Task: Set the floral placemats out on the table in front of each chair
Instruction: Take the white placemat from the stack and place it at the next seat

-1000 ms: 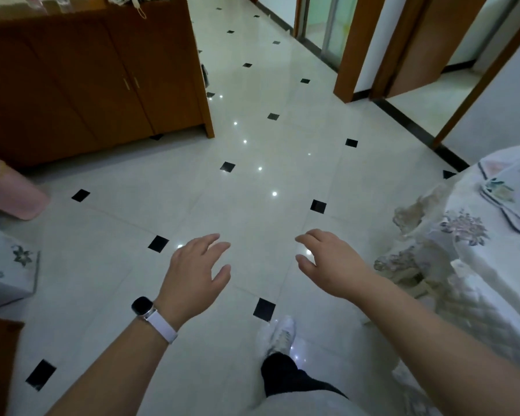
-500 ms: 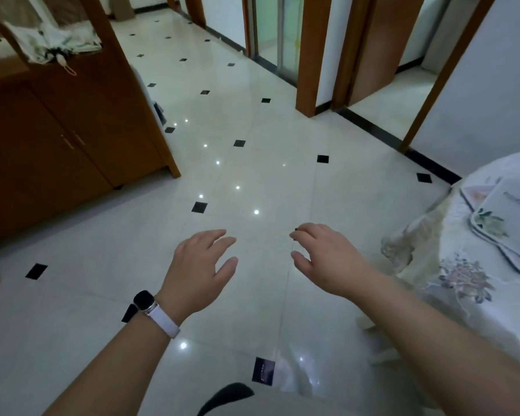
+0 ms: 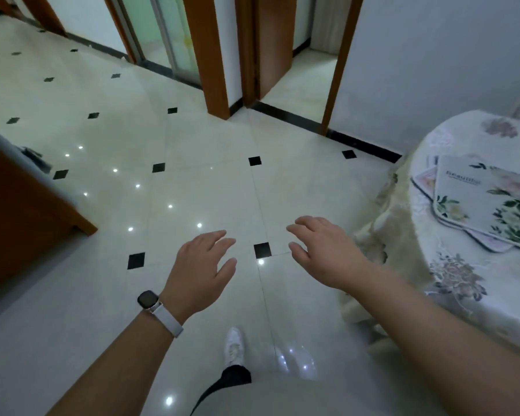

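Fingers (image 3: 215, 237) of left hand (image 3: 203, 271): spread apart, loosely bent, holding nothing. They hang in the air over the floor (image 3: 192, 190), well to the left of the worktop (image 3: 463, 280).

Fingers (image 3: 300, 228) of right hand (image 3: 321, 253): likewise apart, lightly curved, empty. They are nearer the worktop, just left of its hanging cloth and not touching it.

Wristwatch (image 3: 147, 299): dark face, white strap, on the left wrist.

Worktop: round, under a cream floral cloth (image 3: 382, 235) that drapes toward the floor on the side facing the hands.

Floral placemats (image 3: 487, 202): stack lying flat on the worktop toward its right part, cut off by the frame edge.
- Top mat is white with green leaves, pale flowers and the word "Beautiful".
- Pink-edged mat shows beneath it, slightly offset.
- Stack lies right of and beyond the right hand's fingers, well apart from both hands, with the cloth drape and the worktop rim between.

Floor: glossy pale tiles with small black squares and bright light spots.

Wooden cabinet (image 3: 18, 211): far left of the worktop, across open floor.

Door frames (image 3: 210, 55): brown wood, beyond the worktop to its left.

Grey wall (image 3: 433, 55): behind the worktop.

White shoe (image 3: 234, 345): on the floor, left of the worktop, nearer the camera than the hands.
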`<action>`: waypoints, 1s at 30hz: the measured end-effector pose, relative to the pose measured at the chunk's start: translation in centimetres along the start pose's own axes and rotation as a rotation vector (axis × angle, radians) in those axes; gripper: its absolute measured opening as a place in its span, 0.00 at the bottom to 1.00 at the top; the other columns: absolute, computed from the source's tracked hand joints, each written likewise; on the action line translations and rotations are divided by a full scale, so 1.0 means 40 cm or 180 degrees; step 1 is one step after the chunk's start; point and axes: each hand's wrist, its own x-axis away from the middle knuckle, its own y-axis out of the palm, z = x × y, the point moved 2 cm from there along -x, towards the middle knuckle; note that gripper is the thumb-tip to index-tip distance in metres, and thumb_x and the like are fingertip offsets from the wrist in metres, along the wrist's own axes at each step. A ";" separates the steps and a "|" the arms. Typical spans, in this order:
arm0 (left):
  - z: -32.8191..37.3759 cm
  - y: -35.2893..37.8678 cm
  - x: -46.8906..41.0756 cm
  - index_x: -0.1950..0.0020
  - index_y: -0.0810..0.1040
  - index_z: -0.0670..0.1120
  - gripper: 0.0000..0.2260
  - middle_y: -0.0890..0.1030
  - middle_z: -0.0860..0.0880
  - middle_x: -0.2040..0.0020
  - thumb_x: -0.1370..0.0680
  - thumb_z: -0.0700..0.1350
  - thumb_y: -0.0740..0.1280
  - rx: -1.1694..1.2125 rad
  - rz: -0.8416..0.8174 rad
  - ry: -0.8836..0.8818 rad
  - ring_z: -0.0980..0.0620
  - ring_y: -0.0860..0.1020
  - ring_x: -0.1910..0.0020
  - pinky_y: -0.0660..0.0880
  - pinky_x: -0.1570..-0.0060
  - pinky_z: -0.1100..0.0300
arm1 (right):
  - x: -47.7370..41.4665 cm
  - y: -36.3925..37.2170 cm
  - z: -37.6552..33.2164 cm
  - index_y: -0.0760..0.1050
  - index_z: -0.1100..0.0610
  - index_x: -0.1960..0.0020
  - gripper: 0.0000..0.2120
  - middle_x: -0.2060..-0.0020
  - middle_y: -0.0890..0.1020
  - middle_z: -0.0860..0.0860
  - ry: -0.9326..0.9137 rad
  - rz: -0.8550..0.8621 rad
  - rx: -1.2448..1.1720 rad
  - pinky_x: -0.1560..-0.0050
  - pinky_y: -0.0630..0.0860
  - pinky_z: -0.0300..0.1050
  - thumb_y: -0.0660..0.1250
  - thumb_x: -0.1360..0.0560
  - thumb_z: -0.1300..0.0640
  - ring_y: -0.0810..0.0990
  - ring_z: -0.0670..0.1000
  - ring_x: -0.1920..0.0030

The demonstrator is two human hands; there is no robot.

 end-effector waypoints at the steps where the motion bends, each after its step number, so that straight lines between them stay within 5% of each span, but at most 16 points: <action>1: -0.025 -0.011 -0.050 0.33 0.77 0.48 0.25 0.76 0.47 0.32 0.24 0.58 0.54 0.0009 -0.0049 0.0105 0.46 0.72 0.33 0.65 0.35 0.47 | -0.029 -0.004 0.003 0.71 0.53 0.31 0.19 0.33 0.74 0.51 0.0124 0.0031 -0.0005 0.37 0.69 0.51 0.58 0.19 0.49 0.71 0.54 0.35; 7: -0.097 -0.095 -0.352 0.35 0.78 0.45 0.26 0.78 0.44 0.34 0.24 0.57 0.54 0.0002 -0.0081 0.0781 0.43 0.74 0.35 0.67 0.36 0.44 | -0.142 -0.086 0.051 0.72 0.55 0.31 0.20 0.34 0.75 0.52 0.0940 0.0405 0.0016 0.37 0.69 0.51 0.60 0.20 0.50 0.72 0.56 0.35; 16: 0.043 -0.041 -0.643 0.35 0.79 0.46 0.25 0.79 0.44 0.35 0.25 0.57 0.55 0.0080 -0.0458 0.1690 0.43 0.74 0.36 0.69 0.38 0.44 | -0.128 -0.128 0.201 0.73 0.57 0.32 0.19 0.36 0.76 0.54 0.1916 0.0636 -0.0032 0.39 0.71 0.52 0.61 0.21 0.51 0.73 0.58 0.37; 30: 0.384 0.146 -1.019 0.34 0.78 0.46 0.26 0.78 0.44 0.35 0.25 0.58 0.55 -0.0051 -0.0963 0.2152 0.44 0.74 0.35 0.69 0.37 0.45 | -0.228 -0.156 0.647 0.73 0.56 0.33 0.20 0.37 0.77 0.53 0.2415 0.0784 -0.0418 0.42 0.73 0.53 0.61 0.21 0.50 0.74 0.58 0.39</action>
